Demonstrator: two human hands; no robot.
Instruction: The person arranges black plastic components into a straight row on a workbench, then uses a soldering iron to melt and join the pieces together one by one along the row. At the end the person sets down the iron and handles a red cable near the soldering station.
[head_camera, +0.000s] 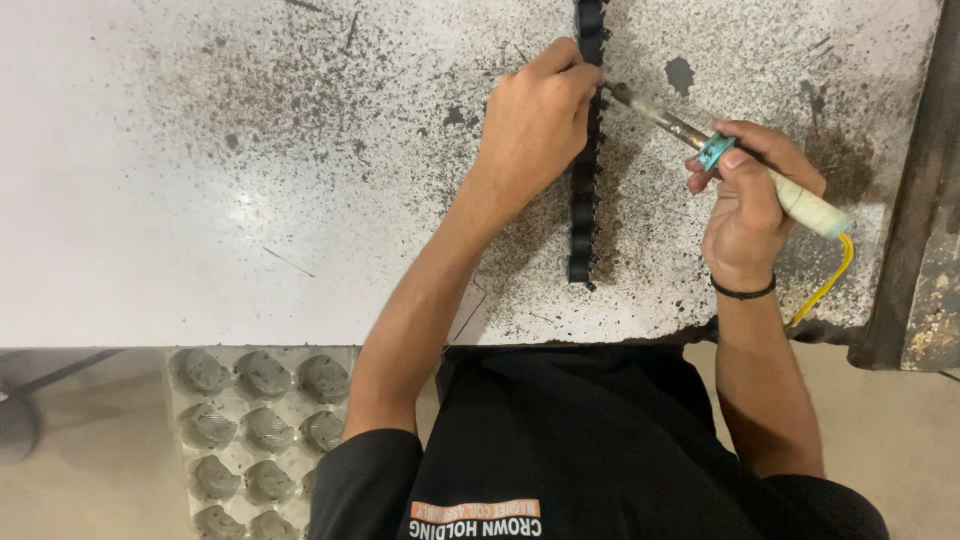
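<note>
Nearest, head view: black shirt (560, 440), at near end of black strip (583, 200).
Strip axis: runs straight away across speckled table (200, 200).
Left hand (535, 120): fingers curled, pressing strip's far part.
Right hand (750, 200): right of strip, fingers closed round soldering iron (760, 175).
Iron tip: points left, meets strip beside left fingertips.
Tray (255, 430): left of strip's near end, below table edge.

1. The table (200, 200) has a white top, heavily speckled with dark burn spots.
2. A dark rusty metal beam (915, 200) runs along its right edge.
3. Below, the floor (90, 490) is plain beige.
4. A grey moulded tray (255, 435) sits under the table edge.
</note>
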